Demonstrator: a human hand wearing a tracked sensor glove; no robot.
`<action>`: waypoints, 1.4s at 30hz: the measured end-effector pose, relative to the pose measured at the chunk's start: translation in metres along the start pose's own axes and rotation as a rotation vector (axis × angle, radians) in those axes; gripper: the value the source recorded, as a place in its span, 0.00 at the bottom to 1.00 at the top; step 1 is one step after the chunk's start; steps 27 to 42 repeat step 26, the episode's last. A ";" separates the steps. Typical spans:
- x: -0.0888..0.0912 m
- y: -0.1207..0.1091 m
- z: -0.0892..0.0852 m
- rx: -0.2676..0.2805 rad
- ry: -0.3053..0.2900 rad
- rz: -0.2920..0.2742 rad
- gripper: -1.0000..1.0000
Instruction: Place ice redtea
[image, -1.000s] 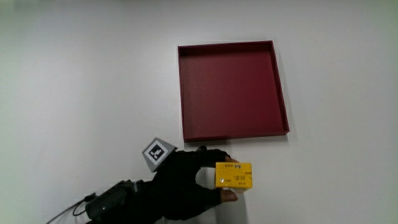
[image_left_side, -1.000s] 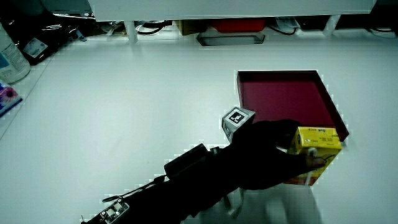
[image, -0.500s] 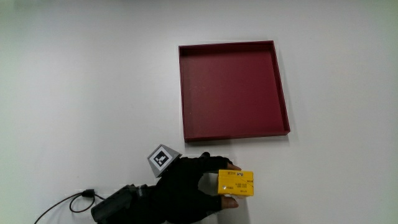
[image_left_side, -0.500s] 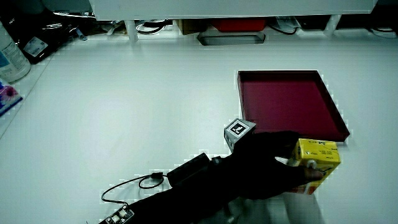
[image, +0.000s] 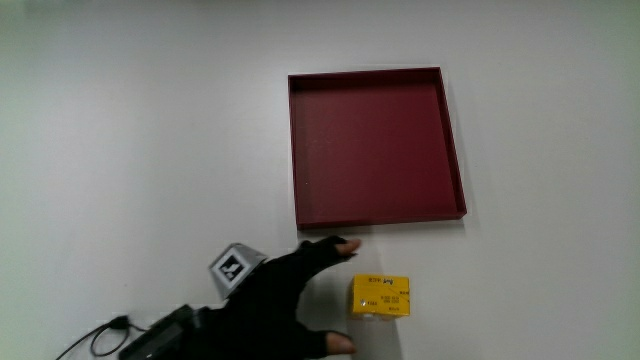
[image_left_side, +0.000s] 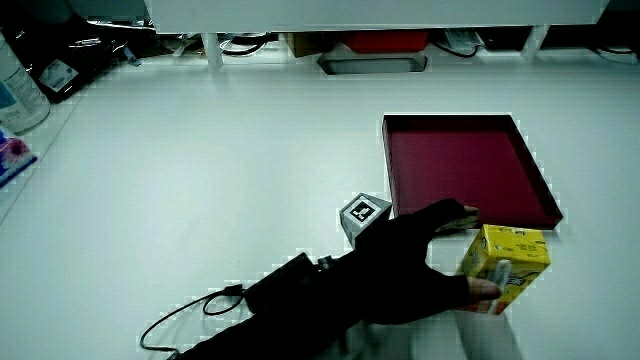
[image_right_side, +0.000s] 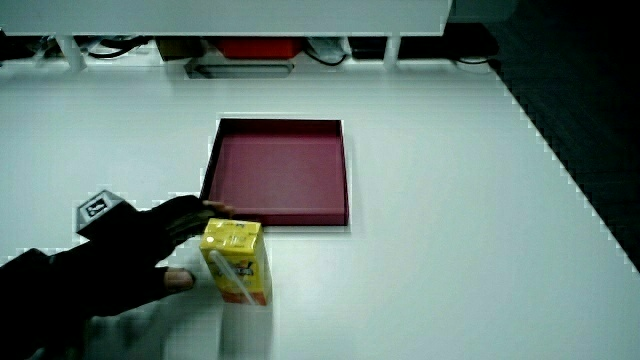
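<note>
The yellow carton of iced red tea stood upright on the white worktop, just outside the dark red tray and nearer to the person than the tray's near wall. In both side views it rested squarely on its base (a drinking straw in a clear wrapper ran slantwise down one face), so it looked properly set down rather than dropped or leaning. Since it stood on its own, the placing seemed as good as finished, though the carton had ended up on the bare worktop and not inside the tray, which held nothing.

The hand lay just beside the carton with its fingers spread wide and holding nothing. The thumb tip sat very close to the carton's lower edge, possibly touching it, while the longer fingers pointed toward the tray's near corner. That open pose fitted a hand that had let go and needed only to draw clear without nudging the carton over. The small patterned cube rode on the back of the glove, and a thin black cable trailed along the forearm toward the worktop's near edge.

Dark print showed on the carton's top face, but it was too small to read, and no brand name could be made out.
</note>
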 end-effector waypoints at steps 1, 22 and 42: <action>0.002 -0.005 0.006 0.019 -0.006 0.000 0.00; -0.062 0.017 0.110 0.398 0.719 0.375 0.00; -0.064 0.016 0.107 0.455 0.709 0.335 0.00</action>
